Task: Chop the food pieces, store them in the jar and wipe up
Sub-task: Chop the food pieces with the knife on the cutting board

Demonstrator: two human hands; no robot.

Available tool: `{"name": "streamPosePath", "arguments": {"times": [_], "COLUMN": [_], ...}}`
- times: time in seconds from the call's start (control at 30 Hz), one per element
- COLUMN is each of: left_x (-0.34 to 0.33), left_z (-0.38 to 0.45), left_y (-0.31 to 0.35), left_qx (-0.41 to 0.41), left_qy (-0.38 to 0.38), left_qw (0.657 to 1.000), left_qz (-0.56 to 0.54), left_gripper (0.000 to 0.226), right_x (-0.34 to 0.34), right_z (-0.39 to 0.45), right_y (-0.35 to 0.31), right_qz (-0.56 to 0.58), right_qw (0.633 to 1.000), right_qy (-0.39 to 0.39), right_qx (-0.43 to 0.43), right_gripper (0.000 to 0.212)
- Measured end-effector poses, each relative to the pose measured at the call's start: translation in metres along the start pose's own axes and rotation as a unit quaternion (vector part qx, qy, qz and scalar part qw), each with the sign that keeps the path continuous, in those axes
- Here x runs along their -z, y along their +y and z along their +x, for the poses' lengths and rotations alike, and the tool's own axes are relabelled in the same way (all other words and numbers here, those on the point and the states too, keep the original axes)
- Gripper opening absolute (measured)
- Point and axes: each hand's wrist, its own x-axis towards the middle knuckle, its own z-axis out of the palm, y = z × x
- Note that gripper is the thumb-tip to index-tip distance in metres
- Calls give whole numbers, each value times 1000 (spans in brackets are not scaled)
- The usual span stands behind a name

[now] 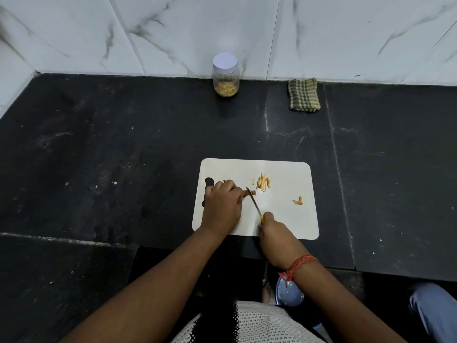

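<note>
We pin a food piece (250, 193) with left hand (222, 206); right hand (273, 233) fingers curl round the knife (254, 202). Beyond the cutting board (284, 219): lidded jar (225, 75), folded cloth (303, 95) against the wall.

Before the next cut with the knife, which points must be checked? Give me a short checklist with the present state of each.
1. Left hand holds the food piece steady on the cutting board: ok.
2. Right hand has a firm grip on the knife: ok.
3. Left fingertips away from the blade: cannot tell, they are very near it.
4. Cut strips lie apart from the blade path: ok.
5. Jar open for storing: not ok, lid is on.
6. Cloth ready for wiping: ok, folded by the wall.
</note>
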Motion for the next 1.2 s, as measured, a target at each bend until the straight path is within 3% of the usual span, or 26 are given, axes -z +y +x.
{"name": "streamPosePath", "arguments": {"times": [1.2], "left_x": [-6], "left_z": [-3], "left_y": [-6], "left_qx": [-60], "left_qy": [26], "left_qw": [998], "left_qz": [22], "left_gripper": [3], "right_x": [-4], "right_z": [-1], "right_y": [-7], "right_qz": [-22], "right_qw": [999], "right_qy": [-25], "right_qx": [-18], "right_gripper": [26]}}
